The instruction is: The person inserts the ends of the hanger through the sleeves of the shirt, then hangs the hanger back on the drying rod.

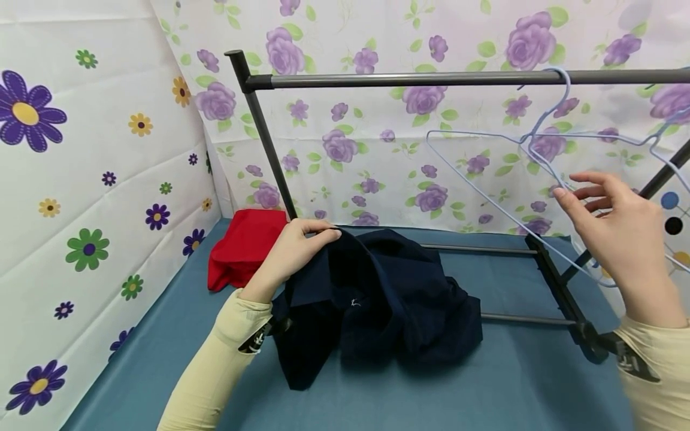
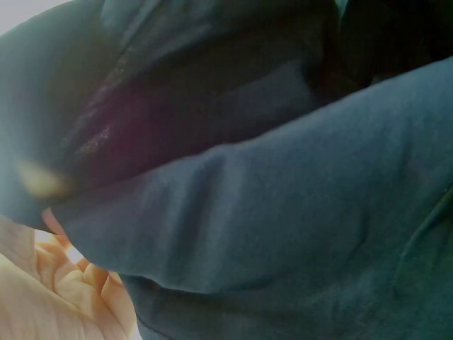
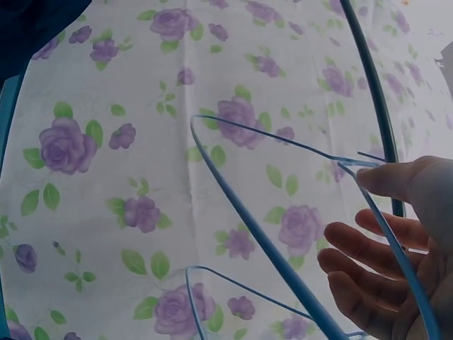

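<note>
My left hand (image 1: 295, 246) pinches the upper edge of a dark navy cloth (image 1: 426, 299), raising it so that a fold gapes beside the fingers. Up close in the left wrist view, the cloth (image 2: 297, 191) covers most of my left hand (image 2: 64, 297). A light blue wire hanger (image 1: 474, 187) hangs by its hook from the rack's rail. My right hand (image 1: 625, 233) is at its right part, with the thumb against the wire and the other fingers loosely bent. In the right wrist view, the hanger wire (image 3: 248, 219) runs past the thumb of my right hand (image 3: 403, 241).
A dark metal rack (image 1: 409, 80) spans the back, its base bars low on the blue tabletop (image 1: 512, 383). Red folded cloth (image 1: 245, 245) lies at the back left. Another hanger (image 1: 668, 157) hangs at the far right. Flowered sheets (image 1: 345, 36) stand behind and at the left.
</note>
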Motion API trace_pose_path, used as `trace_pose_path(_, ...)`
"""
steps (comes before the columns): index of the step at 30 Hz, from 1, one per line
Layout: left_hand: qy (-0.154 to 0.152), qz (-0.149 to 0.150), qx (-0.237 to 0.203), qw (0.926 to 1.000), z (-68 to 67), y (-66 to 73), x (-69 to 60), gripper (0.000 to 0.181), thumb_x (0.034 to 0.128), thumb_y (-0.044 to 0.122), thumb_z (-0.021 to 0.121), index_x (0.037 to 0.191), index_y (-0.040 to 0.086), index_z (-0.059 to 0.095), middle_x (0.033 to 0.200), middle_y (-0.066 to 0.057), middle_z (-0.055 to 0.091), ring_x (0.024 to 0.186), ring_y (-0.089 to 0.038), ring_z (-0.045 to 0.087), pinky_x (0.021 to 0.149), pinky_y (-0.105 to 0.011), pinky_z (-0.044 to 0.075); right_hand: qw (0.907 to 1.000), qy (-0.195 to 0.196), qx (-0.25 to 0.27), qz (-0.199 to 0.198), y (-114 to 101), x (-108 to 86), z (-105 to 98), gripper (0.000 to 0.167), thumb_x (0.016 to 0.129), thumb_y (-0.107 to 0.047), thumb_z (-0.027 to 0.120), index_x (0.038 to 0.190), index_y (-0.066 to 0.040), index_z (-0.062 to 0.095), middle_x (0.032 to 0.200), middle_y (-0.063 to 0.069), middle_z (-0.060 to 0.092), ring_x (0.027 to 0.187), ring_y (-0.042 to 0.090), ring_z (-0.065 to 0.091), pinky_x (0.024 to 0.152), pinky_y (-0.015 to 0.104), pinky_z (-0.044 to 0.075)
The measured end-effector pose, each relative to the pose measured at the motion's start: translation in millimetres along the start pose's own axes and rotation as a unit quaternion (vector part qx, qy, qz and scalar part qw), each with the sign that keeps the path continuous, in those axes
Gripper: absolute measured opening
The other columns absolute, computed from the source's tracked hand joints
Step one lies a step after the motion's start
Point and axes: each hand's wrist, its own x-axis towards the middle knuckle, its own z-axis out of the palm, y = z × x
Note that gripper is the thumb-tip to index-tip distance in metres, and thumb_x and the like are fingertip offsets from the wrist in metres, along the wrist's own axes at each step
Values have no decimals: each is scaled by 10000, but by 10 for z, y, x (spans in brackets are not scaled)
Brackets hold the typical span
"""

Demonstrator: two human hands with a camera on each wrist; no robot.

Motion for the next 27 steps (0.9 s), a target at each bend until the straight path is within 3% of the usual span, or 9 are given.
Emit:
trace_pose_path(3,15,15,-5,10000,3,-9,-1,261,958,256,688,1130,82,779,1222,-96,692,1175,-235,603,1011,-463,473,9999,-83,61,6,16,-14,31,457,1000,-343,635,1320,-16,627,1008,319,683,668,140,670,502,24,276)
trace_pose_path(5,18,10,6,10000,7,-29,4,254,957,254,689,1124,86,782,1218,-92,692,1168,-233,604,1008,-460,475,9998,-163,132,42,23,-33,50,449,1011,-341,616,1303,-1,631,957,313,691,574,-98,551,478,42,304)
trace_pose_path(7,14,16,18,10000,9,-40,4,247,958,252,689,1118,89,784,1207,-89,694,1153,-231,609,1000,-457,480,9995,-224,206,58,30,-50,69,448,1020,-344,596,1290,12,633,898,299,700,531,-251,372,461,64,330)
trace_pose_path(15,5,36,123,9999,7,-71,-12,248,966,264,681,1116,95,784,1174,-73,706,1106,-221,624,971,-445,494,9997,-54,219,-21,41,-70,136,410,1035,-353,570,1223,-3,672,615,143,627,423,-77,395,386,187,294)
trace_pose_path(23,27,-2,217,9998,-3,-87,-27,268,968,268,676,1139,88,777,1186,-80,706,1102,-229,625,953,-442,502,9997,168,60,-146,-24,-77,129,379,1029,-288,594,1182,49,680,579,159,582,424,-56,288,405,196,228)
trace_pose_path(27,14,-14,217,9998,-10,-79,-28,258,964,267,679,1125,93,781,1184,-78,706,1107,-228,623,957,-447,501,9997,163,78,-149,24,-74,141,401,1029,-324,589,1185,32,687,540,116,536,405,54,314,392,226,221)
